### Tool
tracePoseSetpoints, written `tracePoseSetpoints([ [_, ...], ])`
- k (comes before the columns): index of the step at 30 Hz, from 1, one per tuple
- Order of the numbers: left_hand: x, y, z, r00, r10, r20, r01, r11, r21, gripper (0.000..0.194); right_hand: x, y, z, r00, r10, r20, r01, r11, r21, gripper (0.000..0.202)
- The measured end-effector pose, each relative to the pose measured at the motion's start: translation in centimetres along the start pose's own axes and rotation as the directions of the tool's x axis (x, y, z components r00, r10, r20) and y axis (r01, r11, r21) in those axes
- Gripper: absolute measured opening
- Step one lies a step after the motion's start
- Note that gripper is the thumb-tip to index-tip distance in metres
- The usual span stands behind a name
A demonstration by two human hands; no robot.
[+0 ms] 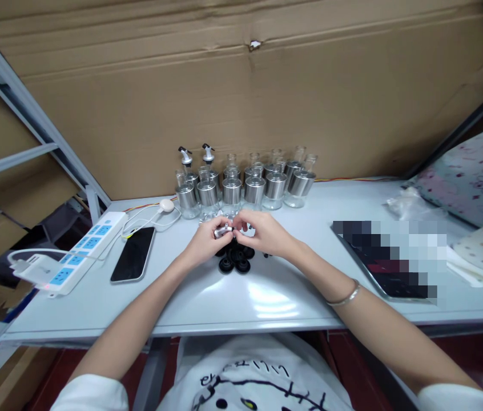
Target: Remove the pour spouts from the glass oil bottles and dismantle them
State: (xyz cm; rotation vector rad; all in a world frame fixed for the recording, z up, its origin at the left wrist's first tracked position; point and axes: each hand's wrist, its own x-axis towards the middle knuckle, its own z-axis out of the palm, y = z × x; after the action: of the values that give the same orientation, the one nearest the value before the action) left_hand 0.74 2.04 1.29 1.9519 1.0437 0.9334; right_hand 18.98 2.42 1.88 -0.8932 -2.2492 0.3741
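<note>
My left hand [206, 242] is closed around a silver pour spout [223, 231], held just above the table. My right hand [262, 233] pinches at the dark end of that spout; the fingertips hide the exact part. Below both hands lies a cluster of round black stopper pieces [242, 266], partly covered by the fingers. Behind them stand several glass bottles with steel sleeves [232, 191] in two rows. Two back-row bottles at the left carry silver and black pour spouts [208, 152]. Some small shiny pieces behind my fingers are too hidden to tell.
A black-screened phone [133, 254] and a white power strip [85, 251] with cables lie at the left. On the right are a partly blurred-out tablet-like device [353, 242], a crumpled plastic bag [413, 202] and patterned fabric [473, 171]. A cardboard wall [241, 103] rises behind.
</note>
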Motion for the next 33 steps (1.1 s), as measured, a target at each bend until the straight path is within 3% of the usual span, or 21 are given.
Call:
tracePoseSetpoints([
  [4, -0.16, 0.43, -0.14, 0.994, 0.104, -0.044, -0.099, 0.99, 0.097, 0.013, 0.07, -0.14, 0.25, 0.993, 0.117, -0.015, -0.115, 0.991, 0.066, 0.012],
  [10, -0.53, 0.87, -0.26, 0.939, 0.338, -0.068, -0.307, 0.91, 0.279, 0.009, 0.41, -0.49, 0.35, 0.974, 0.222, 0.045, -0.222, 0.899, 0.377, 0.013],
  [21, -0.32, 0.42, -0.31, 0.939, 0.343, -0.012, -0.316, 0.879, 0.358, 0.015, 0.74, -0.37, 0.34, 0.884, 0.37, 0.287, -0.465, 0.622, 0.63, 0.012],
  [28, -0.4, 0.32, -0.28, 0.903, 0.429, 0.005, -0.398, 0.832, 0.387, 0.015, 0.7, -0.48, -0.01, 0.879, 0.368, 0.305, -0.474, 0.594, 0.65, 0.01],
  [33, -0.48, 0.47, -0.28, 0.913, 0.409, 0.009, -0.38, 0.841, 0.384, 0.016, 0.69, -0.59, -0.07, 0.879, 0.367, 0.303, -0.472, 0.585, 0.659, 0.013],
])
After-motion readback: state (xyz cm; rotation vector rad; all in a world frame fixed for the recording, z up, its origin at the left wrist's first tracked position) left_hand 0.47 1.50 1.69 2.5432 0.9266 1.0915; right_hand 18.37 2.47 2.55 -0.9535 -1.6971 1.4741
